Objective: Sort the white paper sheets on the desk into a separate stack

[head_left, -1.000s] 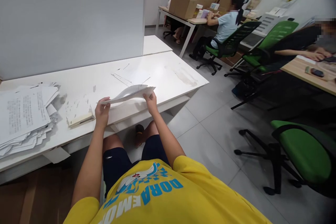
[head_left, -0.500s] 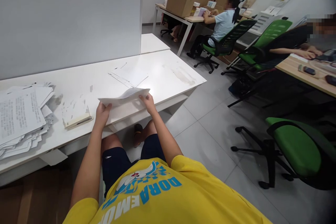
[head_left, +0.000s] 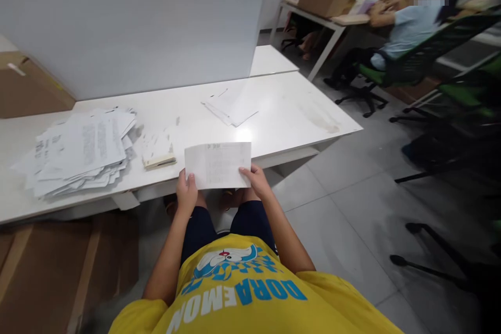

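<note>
I hold a folded white sheet of paper [head_left: 217, 165] upright in front of me, just off the near edge of the white table [head_left: 282, 109]. My left hand [head_left: 187, 193] grips its lower left corner and my right hand [head_left: 254, 178] grips its lower right corner. Faint print shows on the sheet's face. A loose heap of printed papers [head_left: 80, 148] lies on the table to the left. A small cream pad [head_left: 158, 159] sits between the heap and the sheet. Two flat sheets [head_left: 230, 107] lie further back on the table.
A white partition [head_left: 136, 21] stands behind the table. Brown cardboard [head_left: 50, 266] lies on the floor at lower left, and a cardboard box [head_left: 27, 86] sits at far left. At right, a seated person [head_left: 407, 31] works at another desk among green office chairs [head_left: 426, 57].
The sheet was held flat over the table; now it is drawn back toward me and tipped upright with its face showing. My view has swung left and down.
</note>
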Demonstrator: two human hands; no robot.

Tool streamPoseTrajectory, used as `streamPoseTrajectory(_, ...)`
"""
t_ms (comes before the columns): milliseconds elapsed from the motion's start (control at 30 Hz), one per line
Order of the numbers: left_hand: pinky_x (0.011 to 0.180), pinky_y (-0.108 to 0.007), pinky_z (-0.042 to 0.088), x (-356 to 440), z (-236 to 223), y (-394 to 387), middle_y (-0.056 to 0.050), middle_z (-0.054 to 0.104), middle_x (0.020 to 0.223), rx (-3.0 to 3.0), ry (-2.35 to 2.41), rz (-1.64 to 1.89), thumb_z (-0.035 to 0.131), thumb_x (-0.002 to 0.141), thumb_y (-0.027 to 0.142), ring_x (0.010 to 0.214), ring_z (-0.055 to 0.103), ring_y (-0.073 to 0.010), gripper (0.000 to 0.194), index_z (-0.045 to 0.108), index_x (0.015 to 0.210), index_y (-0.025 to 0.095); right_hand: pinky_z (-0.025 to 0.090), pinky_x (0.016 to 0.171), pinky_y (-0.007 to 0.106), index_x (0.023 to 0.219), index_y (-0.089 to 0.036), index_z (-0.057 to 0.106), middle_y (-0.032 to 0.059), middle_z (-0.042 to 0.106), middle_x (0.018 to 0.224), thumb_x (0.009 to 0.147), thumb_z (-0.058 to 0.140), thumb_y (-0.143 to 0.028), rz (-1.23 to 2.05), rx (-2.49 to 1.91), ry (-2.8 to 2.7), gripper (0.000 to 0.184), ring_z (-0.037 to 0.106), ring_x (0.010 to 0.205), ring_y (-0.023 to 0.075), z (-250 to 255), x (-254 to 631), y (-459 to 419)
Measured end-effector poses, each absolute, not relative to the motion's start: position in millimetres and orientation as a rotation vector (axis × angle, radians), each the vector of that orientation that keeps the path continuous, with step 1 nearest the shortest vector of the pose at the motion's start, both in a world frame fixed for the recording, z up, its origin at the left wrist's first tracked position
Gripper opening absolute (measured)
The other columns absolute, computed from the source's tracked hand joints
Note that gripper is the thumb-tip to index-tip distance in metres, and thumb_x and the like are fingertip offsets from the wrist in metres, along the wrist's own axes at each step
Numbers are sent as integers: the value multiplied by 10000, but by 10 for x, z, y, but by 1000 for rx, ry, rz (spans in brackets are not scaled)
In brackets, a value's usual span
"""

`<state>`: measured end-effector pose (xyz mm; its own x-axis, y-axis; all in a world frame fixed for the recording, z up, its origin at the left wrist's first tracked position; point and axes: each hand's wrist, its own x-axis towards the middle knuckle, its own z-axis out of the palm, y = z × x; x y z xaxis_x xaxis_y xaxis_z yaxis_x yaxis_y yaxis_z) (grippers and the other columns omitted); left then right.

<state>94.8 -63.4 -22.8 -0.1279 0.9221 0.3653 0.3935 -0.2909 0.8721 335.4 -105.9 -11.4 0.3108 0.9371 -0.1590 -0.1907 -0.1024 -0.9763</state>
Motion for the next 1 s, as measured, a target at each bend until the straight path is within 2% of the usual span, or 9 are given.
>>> streamPoseTrajectory(133, 841, -366, 529, 889, -108, -532, -87, 658, 921, 1769, 1518, 1569, 544, 910, 552, 892, 659, -224, 390, 586, 1019, 180, 482, 736, 348, 734, -202, 686, 23, 673, 734, 690, 723, -559, 841, -1280, -938, 362, 609, 779, 228, 134, 3376, -817)
streamPoseTrajectory(200, 861, -356, 520, 856, -32, -342, -78, 641, 937, 1775, 1393, 1628, 555, 908, 560, 903, 651, -209, 400, 561, 1056, 188, 486, 758, 345, 760, -203, 688, 20, 673, 752, 722, 695, -555, 761, -1219, -989, 354, 613, 808, 226, 236, 3408, -615)
streamPoseTrajectory(333, 872, -329, 519, 831, 25, -49, -90, 632, 1036, 1769, 1166, 1641, 549, 923, 524, 966, 645, -193, 413, 515, 1192, 213, 499, 801, 361, 828, -195, 686, 42, 709, 836, 672, 700, -555, 852, -1188, -1037, 392, 634, 874, 243, 180, 3417, -345)
streamPoseTrajectory(500, 824, -309, 529, 855, -35, -104, -85, 638, 1012, 1771, 1264, 1489, 512, 942, 433, 971, 650, -192, 306, 544, 1160, 220, 491, 778, 371, 805, -173, 671, 65, 717, 823, 626, 693, -546, 905, -1295, -988, 415, 629, 823, 239, -3, 3417, -378)
streamPoseTrajectory(733, 672, -254, 510, 739, -4, -514, -64, 650, 958, 1700, 1447, 1381, 486, 934, 272, 745, 629, -137, 373, 487, 1303, 221, 473, 716, 337, 885, -171, 685, 51, 704, 844, 645, 678, -484, 1030, -1395, -928, 395, 608, 767, 214, 63, 3339, -878)
streamPoseTrajectory(800, 647, -269, 509, 630, 30, -558, -67, 660, 947, 1758, 1547, 1296, 496, 915, 247, 692, 612, -143, 373, 521, 1285, 217, 469, 712, 335, 877, -172, 683, 53, 699, 846, 652, 651, -476, 1036, -1440, -908, 380, 604, 775, 218, 19, 3196, -1022)
streamPoseTrajectory(900, 752, -345, 530, 427, 114, -534, -84, 668, 920, 1981, 1751, 1211, 487, 902, 234, 755, 621, -195, 326, 600, 1206, 193, 465, 706, 330, 861, -176, 684, 54, 695, 848, 641, 620, -465, 1071, -1497, -911, 369, 597, 796, 230, -77, 2999, -1125)
streamPoseTrajectory(1000, 962, -445, 481, 225, 216, -450, -140, 680, 1054, 2275, 1831, 1138, 452, 924, 266, 1050, 609, -288, 352, 627, 1211, 162, 456, 696, 321, 814, -178, 683, 42, 679, 811, 629, 611, -451, 1105, -1527, -955, 338, 581, 777, 222, -117, 2956, -1078)
